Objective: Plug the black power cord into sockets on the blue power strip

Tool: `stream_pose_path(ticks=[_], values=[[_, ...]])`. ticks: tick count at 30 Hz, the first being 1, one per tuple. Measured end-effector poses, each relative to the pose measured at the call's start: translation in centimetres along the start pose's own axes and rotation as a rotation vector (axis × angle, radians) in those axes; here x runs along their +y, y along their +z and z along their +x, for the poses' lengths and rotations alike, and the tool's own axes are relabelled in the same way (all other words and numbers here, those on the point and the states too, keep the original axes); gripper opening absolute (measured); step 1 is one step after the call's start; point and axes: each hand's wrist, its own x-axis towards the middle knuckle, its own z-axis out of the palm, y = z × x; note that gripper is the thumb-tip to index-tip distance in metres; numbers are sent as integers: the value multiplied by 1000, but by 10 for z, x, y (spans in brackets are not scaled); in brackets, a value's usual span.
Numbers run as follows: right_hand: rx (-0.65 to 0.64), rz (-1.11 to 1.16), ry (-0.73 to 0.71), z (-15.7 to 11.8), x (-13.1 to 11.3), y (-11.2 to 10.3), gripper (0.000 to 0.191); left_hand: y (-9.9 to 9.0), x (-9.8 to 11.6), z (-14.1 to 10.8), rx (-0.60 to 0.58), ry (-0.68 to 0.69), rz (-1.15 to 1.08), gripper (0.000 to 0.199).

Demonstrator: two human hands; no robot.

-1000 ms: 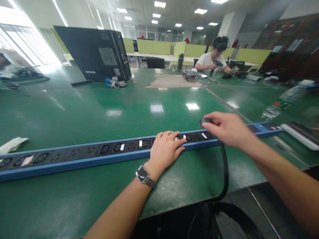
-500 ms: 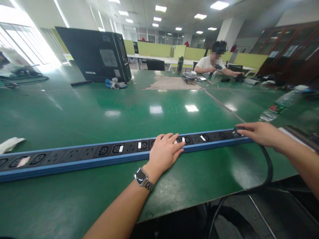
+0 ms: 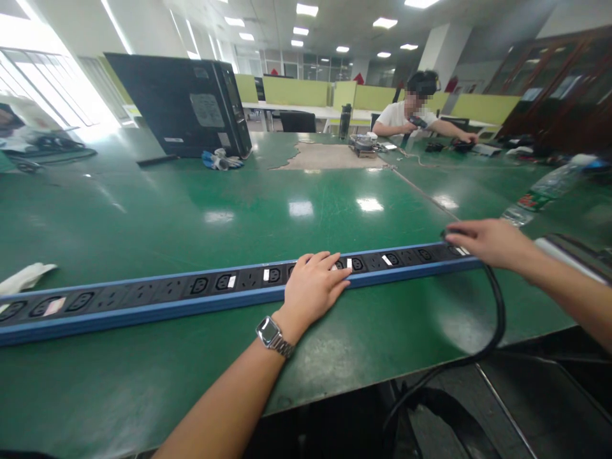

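A: Power strip [image 3: 143, 294], position?

B: On the green table [image 3: 363, 344], close to the near edge; runs from the left side of the view toward the right, slanting slightly away; blue sides, black sockets along the top, several white labels among them.

A: Left hand [image 3: 313, 287]?

B: Palm down on the strip, about mid-view; fingers laid across the top, a little spread, closed round nothing that I can see; watch [image 3: 268, 333] on that wrist.

A: Right hand [image 3: 492, 242]?

B: Well apart from the left; thumb and fingers pinched on a black plug [image 3: 449, 235] at the right part of the strip; whether plug and strip touch, I cannot tell; a black cable [image 3: 500, 312] loops down from the hand and over the near edge of the table.

A: Surroundings?

B: Far left, a black computer case [image 3: 157, 105], gloves [image 3: 222, 159] at its foot; right, a clear bottle [image 3: 542, 191] beyond the right hand; far right, another person [image 3: 394, 119], one hand round a dark tool [image 3: 418, 121], the other arm stretched toward small dark items.
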Motion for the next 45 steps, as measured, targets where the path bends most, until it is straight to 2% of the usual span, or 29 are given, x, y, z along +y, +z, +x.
stream_pose_path(ticks=[2, 3, 6, 7, 9, 11, 12, 13, 15, 18, 20, 22, 25, 28, 32, 38, 45], values=[[168, 124, 91, -5, -34, -18, 40, -1, 5, 1, 84, -14, -55, 19], [168, 197, 84, -11, -56, -23, 46, -2, 9, 3, 139, -22, -77, 21], [-303, 165, -146, -35, -130, -18, 39, -10, 25, 9, 261, -40, -66, 51], [-372, 192, -206, -44, -154, -11, 39, -14, 28, 11, 274, -39, -44, 57], [-504, 352, -299, -59, -193, 3, 58, -25, 24, 11, 306, -66, -4, 49], [-571, 652, -351, -68, -214, 13, 70, -38, 5, 2, 381, -166, 21, 35], [-558, 810, -352, -71, -218, 17, 70, -46, -9, -6, 418, -245, 26, 34], [-506, 941, -335, -73, -217, 21, 66, -53, -23, -16, 461, -320, 7, 36], [-331, 1053, -252, -76, -203, 35, 55, -67, -50, -40, 410, -408, -71, 37], [-76, 889, -107, -80, -160, 71, 40, -82, -74, -76, 256, -450, -99, 37], [71, 727, -50, -84, -128, 96, 32, -88, -78, -90, 175, -435, -105, 37], [206, 618, -60, -88, -103, 114, 27, -91, -77, -96, 123, -411, -110, 37], [352, 509, -165, -94, -84, 123, 19, -97, -75, -93, 66, -390, -77, 37], [421, 441, -256, -97, -84, 124, 13, -103, -75, -86, 1, -395, -14, 37], [446, 413, -285, -98, -85, 127, 9, -107, -75, -83, -39, -373, -12, 37], [454, 324, -353, -96, -84, 129, 7, -102, -74, -90, 27, -367, -21, 38], [443, 321, -353, -98, -86, 129, 7, -92, -69, -92, 52, -390, 117, 36]])
